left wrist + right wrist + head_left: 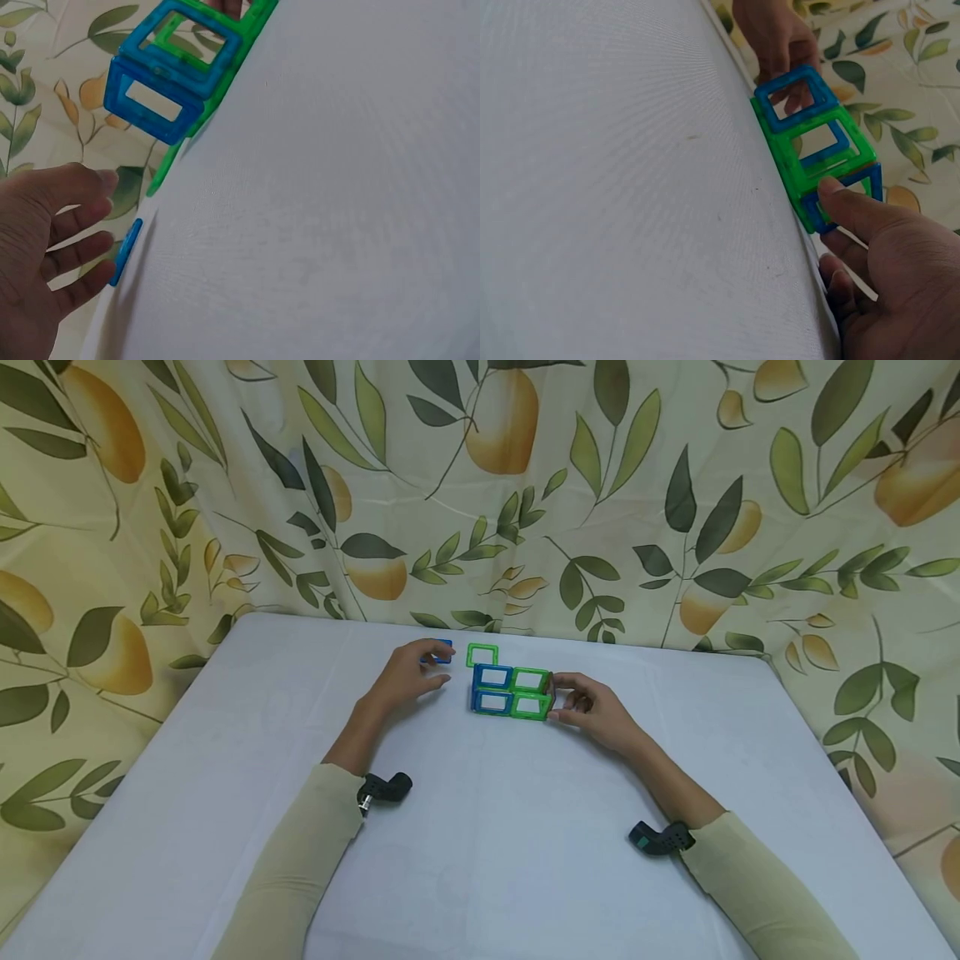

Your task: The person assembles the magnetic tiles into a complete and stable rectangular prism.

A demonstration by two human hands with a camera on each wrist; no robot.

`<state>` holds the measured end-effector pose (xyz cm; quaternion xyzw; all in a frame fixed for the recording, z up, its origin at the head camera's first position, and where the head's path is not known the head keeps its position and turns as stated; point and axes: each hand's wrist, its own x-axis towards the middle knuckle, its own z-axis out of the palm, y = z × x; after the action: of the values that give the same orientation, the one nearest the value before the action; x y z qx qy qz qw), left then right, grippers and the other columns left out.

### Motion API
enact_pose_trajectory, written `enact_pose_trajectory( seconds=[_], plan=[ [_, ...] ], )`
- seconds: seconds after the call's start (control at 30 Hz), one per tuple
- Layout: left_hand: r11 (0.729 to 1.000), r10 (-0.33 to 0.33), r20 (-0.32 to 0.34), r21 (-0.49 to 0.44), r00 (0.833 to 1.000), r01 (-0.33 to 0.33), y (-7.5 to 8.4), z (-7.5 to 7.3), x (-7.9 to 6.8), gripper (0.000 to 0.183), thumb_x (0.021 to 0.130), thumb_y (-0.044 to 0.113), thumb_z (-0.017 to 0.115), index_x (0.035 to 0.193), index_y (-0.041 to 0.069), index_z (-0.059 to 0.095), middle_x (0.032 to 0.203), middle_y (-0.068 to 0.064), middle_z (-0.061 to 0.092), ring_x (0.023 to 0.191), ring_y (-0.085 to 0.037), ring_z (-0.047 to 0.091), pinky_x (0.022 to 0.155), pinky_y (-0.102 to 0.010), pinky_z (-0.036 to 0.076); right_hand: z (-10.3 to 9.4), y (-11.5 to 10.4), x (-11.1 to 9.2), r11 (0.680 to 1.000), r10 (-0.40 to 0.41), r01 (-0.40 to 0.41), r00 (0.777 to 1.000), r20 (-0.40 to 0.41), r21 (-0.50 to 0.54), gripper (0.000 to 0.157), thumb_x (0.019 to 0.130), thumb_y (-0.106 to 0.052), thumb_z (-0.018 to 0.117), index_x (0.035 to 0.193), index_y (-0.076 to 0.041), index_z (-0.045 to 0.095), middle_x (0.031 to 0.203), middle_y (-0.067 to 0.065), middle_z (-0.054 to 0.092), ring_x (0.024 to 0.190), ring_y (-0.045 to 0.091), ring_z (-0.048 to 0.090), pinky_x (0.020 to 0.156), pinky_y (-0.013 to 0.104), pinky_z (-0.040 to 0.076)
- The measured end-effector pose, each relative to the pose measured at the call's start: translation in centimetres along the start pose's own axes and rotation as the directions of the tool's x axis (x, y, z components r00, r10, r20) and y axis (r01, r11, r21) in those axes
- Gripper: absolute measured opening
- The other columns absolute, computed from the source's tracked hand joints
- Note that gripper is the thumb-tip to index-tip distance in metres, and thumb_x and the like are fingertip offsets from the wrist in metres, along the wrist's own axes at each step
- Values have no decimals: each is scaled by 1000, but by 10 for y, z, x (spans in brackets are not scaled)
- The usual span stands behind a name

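Observation:
A box-like build of blue and green magnetic tiles (pixel 513 692) sits toward the back of the table. My right hand (pixel 600 714) grips its right end; in the right wrist view the thumb (pixel 831 187) lies on the green front edge. To the left, my left hand (pixel 405 677) hovers with loosely bent fingers and a gap between thumb and fingertips. A loose blue tile (pixel 126 253) lies flat by those fingertips, partly hidden behind them in the head view. Between that tile and the build lies a loose green square tile (pixel 469 655).
A white cloth covers the table (pixel 480 843), whose back edge runs close behind the tiles. Behind it hangs a curtain (pixel 525 527) printed with fruit and leaves. Each wrist wears a black strap-on device (pixel 386 787).

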<state>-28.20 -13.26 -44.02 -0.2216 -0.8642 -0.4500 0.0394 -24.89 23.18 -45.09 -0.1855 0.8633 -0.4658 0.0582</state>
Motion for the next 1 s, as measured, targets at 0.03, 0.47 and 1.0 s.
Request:
enact_pose_trajectory(
  seconds=[0.03,0.47,1.0],
  plan=[
    [1000,-4,-5,5,1000,4,-1,-1,0,41,89,0,81,128,-1,69,123,-16,71,110,-31,66,100,-42,52,0,1,0,1000,-5,5,1000,2,4,62,93,-6,81,148,0,55,125,20,64,90,27,54,72,25,44],
    [996,-54,-77,70,996,59,-16,-3,1,42,90,7,83,129,3,70,122,-14,72,113,-31,60,100,-46,47,2,0,-1,1000,-14,14,1000,0,10,60,91,-9,83,145,-3,58,126,17,64,90,27,55,74,25,45],
    [972,-209,-123,86,970,220,-32,-2,8,67,88,18,87,149,11,58,151,-12,54,137,-31,39,116,-48,36,-1,0,-2,1000,-10,10,1000,-5,16,61,91,-7,83,146,0,57,121,19,65,89,26,54,72,25,44]
  ],
)
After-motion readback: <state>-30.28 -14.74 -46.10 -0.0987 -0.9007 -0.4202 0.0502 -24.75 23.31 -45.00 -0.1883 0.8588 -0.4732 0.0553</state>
